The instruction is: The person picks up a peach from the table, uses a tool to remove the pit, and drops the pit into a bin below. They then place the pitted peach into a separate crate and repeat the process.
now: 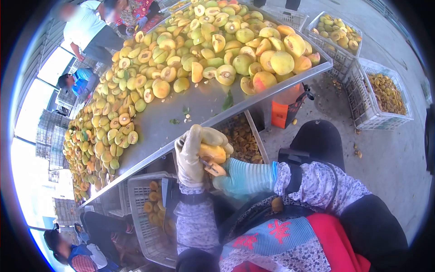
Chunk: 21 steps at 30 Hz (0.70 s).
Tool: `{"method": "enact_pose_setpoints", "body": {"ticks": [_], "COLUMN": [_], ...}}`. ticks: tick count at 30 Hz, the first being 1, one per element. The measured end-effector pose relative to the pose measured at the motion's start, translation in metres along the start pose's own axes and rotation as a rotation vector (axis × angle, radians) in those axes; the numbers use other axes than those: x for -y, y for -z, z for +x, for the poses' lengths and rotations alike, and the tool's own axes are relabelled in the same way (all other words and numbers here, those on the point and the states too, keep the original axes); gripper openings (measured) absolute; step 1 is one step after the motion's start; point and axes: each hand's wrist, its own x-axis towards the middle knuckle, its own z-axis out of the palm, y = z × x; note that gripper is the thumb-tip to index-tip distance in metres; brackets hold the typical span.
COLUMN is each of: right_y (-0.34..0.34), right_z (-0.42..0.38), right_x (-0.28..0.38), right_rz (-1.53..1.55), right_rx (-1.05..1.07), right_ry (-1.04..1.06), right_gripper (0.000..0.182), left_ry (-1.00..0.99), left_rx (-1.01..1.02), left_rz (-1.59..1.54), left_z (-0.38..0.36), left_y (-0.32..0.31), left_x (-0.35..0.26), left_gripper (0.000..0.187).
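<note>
Near the middle of the head view, my left hand point(199, 152), in a cream glove, is wrapped round a yellow-orange fruit point(213, 153). Close against it on the right is my right hand point(242, 176), in a light blue and white glove, its fingers closed at a small tool with a wooden-coloured handle point(215, 169). The tool's dark blade touches the lower side of the fruit. Both hands are just off the front edge of the metal table point(167, 113), which bears a large heap of halved and whole fruit point(181, 68).
Under the table edge, a bin point(257, 136) holds brown pieces. A crate point(140, 199) with fruit halves stands lower left. Crates of fruit point(351, 52) and pits or scraps point(367, 106) stand on the right. An orange container point(279, 113) is beneath the table corner. Several people are at the left.
</note>
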Motion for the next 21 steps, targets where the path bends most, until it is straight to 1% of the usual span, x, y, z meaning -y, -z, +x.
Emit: {"method": "enact_pose_setpoints", "body": {"ticks": [1,2,3,4,7,9,10,13,15,16,17,19,20,21], "right_y": [-0.001,-0.010,-0.010,-0.011,0.008,0.005,0.000,-0.014,-0.007,0.002,0.003,0.005,0.008,0.010], "right_z": [-0.003,-0.008,-0.009,-0.009,0.005,0.005,-0.001,-0.009,-0.006,-0.010,-0.012,-0.013,-0.006,0.000], "right_x": [0.004,0.007,0.007,0.007,-0.004,-0.010,-0.002,0.008,0.007,0.024,0.030,0.040,0.033,0.023], "right_rz": [0.016,0.030,0.038,0.043,-0.297,-0.234,-0.033,0.295,0.137,0.106,0.103,-0.062,-0.173,-0.177], "right_rx": [0.024,-0.086,-0.140,-0.193,-0.133,-0.123,-0.077,-0.059,-0.066,-0.004,-0.003,-0.100,-0.095,-0.093], "right_ry": [-0.047,0.061,0.115,0.169,0.278,0.449,0.248,0.038,0.058,-0.105,-0.104,-0.086,-0.078,-0.076], "right_gripper": [0.034,0.034,0.034,0.035,0.026,0.022,0.020,0.019,0.020,0.023,0.023,0.029,0.034,0.034], "left_ry": [0.000,-0.018,-0.036,-0.018,0.004,-0.010,0.007,0.008,-0.008,0.020,0.048,0.029,0.039,0.047], "left_rx": [0.002,-0.044,-0.092,-0.113,-0.107,-0.095,-0.084,-0.070,-0.067,-0.142,-0.214,-0.225,-0.296,-0.369], "left_rz": [0.000,-0.125,-0.250,-0.235,-0.155,-0.094,-0.151,-0.253,-0.295,-0.275,-0.254,-0.222,-0.275,-0.328], "left_z": [-0.002,-0.005,-0.007,-0.008,-0.005,-0.006,-0.007,-0.008,-0.007,-0.004,-0.002,-0.001,-0.001,-0.001], "left_y": [-0.003,-0.007,-0.010,-0.010,-0.003,-0.004,-0.005,-0.005,-0.005,-0.008,-0.009,-0.006,-0.008,-0.009], "left_x": [0.000,0.002,0.002,0.001,0.010,0.006,0.004,0.005,0.006,0.005,0.003,0.006,0.007,0.006], "left_gripper": [0.046,0.045,0.044,0.044,0.045,0.045,0.045,0.045,0.046,0.045,0.045,0.043,0.042,0.041]}}
